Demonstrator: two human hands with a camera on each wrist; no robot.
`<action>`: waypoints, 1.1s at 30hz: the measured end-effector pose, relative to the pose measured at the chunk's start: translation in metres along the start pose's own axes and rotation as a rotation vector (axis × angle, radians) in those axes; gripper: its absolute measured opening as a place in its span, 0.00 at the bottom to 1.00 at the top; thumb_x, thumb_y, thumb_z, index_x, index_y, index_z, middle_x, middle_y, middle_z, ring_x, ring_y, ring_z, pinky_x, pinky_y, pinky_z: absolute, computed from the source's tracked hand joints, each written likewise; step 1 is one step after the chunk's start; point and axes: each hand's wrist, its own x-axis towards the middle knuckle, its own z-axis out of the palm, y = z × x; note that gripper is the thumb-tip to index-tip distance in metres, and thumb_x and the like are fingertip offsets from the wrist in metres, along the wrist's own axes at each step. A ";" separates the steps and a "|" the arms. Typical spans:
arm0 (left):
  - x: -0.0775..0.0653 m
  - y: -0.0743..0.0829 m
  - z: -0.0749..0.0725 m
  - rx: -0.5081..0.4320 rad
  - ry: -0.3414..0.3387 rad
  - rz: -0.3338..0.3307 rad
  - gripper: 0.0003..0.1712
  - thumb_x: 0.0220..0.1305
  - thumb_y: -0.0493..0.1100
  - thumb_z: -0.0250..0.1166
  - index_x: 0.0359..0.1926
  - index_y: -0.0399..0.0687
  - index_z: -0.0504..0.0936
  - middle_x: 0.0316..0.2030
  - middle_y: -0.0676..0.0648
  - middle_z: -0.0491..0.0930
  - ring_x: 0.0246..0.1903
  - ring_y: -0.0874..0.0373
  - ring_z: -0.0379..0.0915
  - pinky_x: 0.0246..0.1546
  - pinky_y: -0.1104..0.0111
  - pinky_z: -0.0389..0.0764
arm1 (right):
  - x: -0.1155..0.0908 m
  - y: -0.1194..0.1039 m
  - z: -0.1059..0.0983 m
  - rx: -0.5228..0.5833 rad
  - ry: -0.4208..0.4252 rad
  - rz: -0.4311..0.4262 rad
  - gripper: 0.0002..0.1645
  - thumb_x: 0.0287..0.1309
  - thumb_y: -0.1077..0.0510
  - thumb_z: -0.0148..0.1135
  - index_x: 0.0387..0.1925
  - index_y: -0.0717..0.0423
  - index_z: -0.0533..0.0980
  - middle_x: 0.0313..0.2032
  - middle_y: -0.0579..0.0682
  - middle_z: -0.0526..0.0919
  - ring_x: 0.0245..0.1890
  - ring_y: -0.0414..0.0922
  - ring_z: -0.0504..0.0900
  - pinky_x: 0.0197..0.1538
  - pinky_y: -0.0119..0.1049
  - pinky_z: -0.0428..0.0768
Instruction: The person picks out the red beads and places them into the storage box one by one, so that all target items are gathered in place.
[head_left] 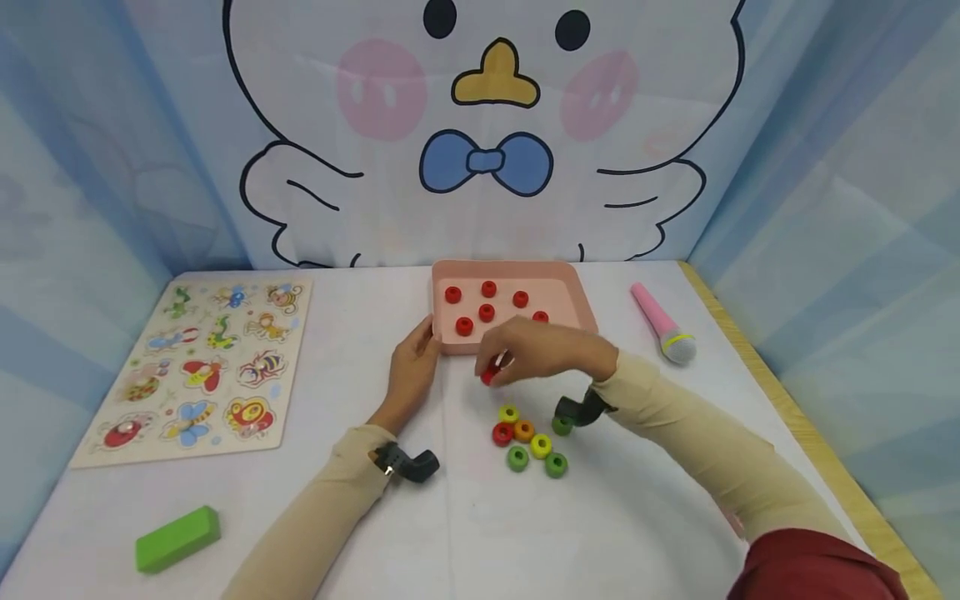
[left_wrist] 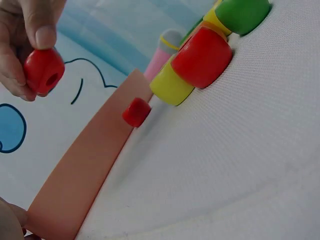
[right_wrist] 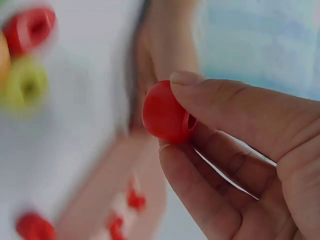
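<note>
My right hand [head_left: 525, 346] pinches a red bead [right_wrist: 167, 112] between thumb and fingertips, held above the table by the front of the pink tray [head_left: 517, 268]. In the left wrist view, another red bead [left_wrist: 136, 112] lies on the table against the tray's front wall. My left hand [head_left: 411, 367] rests at the tray's front left corner, fingers along its side. Several red beads [head_left: 487, 312] are spread out inside the tray; the right hand covers part of that corner. Nearer me, a loose group has red [head_left: 502, 433], yellow [head_left: 541, 446], orange [head_left: 523, 430] and green beads [head_left: 556, 464].
A wooden insect puzzle board [head_left: 198, 367] lies on the left, with a green block [head_left: 177, 539] nearer me. To the tray's right is a pink toy microphone [head_left: 663, 325]. A printed curtain [head_left: 480, 225] stands behind the white table [head_left: 360, 308].
</note>
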 end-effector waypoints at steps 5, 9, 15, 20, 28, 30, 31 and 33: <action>0.001 0.001 0.000 -0.002 0.008 0.000 0.29 0.76 0.45 0.51 0.74 0.44 0.60 0.70 0.47 0.63 0.69 0.60 0.58 0.65 0.67 0.65 | -0.002 0.041 -0.041 0.016 0.125 0.143 0.15 0.56 0.62 0.71 0.46 0.52 0.85 0.42 0.48 0.84 0.42 0.43 0.81 0.47 0.33 0.83; 0.001 0.001 0.000 0.006 0.004 -0.022 0.30 0.76 0.45 0.51 0.74 0.45 0.60 0.70 0.47 0.64 0.69 0.59 0.57 0.66 0.66 0.65 | 0.000 0.083 -0.058 0.047 0.172 0.290 0.15 0.58 0.63 0.69 0.48 0.58 0.84 0.42 0.50 0.84 0.42 0.48 0.81 0.48 0.39 0.83; 0.001 -0.001 0.002 -0.025 0.013 0.004 0.29 0.75 0.43 0.52 0.73 0.41 0.62 0.69 0.45 0.65 0.68 0.59 0.59 0.65 0.68 0.65 | 0.010 0.128 -0.063 0.091 0.190 0.461 0.16 0.59 0.63 0.67 0.50 0.61 0.82 0.43 0.53 0.82 0.44 0.51 0.78 0.52 0.42 0.80; 0.002 -0.002 0.002 -0.090 0.028 0.027 0.28 0.75 0.40 0.53 0.72 0.37 0.63 0.68 0.42 0.65 0.67 0.56 0.61 0.64 0.68 0.67 | 0.023 0.143 -0.064 0.142 0.187 0.555 0.15 0.60 0.63 0.66 0.49 0.60 0.81 0.45 0.55 0.81 0.46 0.53 0.75 0.55 0.45 0.77; 0.003 -0.004 0.002 -0.089 0.019 0.034 0.28 0.75 0.39 0.53 0.72 0.38 0.63 0.68 0.42 0.65 0.67 0.57 0.61 0.63 0.68 0.67 | 0.038 0.153 -0.061 0.240 0.194 0.682 0.17 0.60 0.63 0.67 0.51 0.58 0.80 0.53 0.57 0.76 0.55 0.56 0.69 0.62 0.53 0.72; 0.003 -0.005 0.001 -0.077 0.020 0.043 0.28 0.74 0.39 0.53 0.72 0.38 0.63 0.68 0.42 0.66 0.67 0.56 0.61 0.64 0.68 0.67 | 0.041 0.154 -0.059 0.260 0.191 0.689 0.17 0.60 0.64 0.67 0.51 0.58 0.80 0.53 0.57 0.76 0.55 0.56 0.69 0.63 0.53 0.71; 0.003 -0.005 0.001 -0.071 0.021 0.045 0.28 0.74 0.39 0.53 0.72 0.38 0.63 0.68 0.42 0.66 0.67 0.56 0.61 0.64 0.67 0.67 | 0.042 0.155 -0.058 0.268 0.191 0.688 0.17 0.60 0.64 0.67 0.51 0.58 0.79 0.52 0.58 0.76 0.55 0.56 0.69 0.63 0.53 0.71; 0.003 -0.004 -0.001 -0.057 0.021 0.048 0.28 0.74 0.39 0.53 0.72 0.38 0.63 0.68 0.43 0.66 0.67 0.57 0.61 0.64 0.68 0.67 | 0.044 0.155 -0.057 0.290 0.197 0.692 0.17 0.60 0.63 0.67 0.51 0.57 0.79 0.52 0.57 0.76 0.55 0.56 0.69 0.63 0.53 0.71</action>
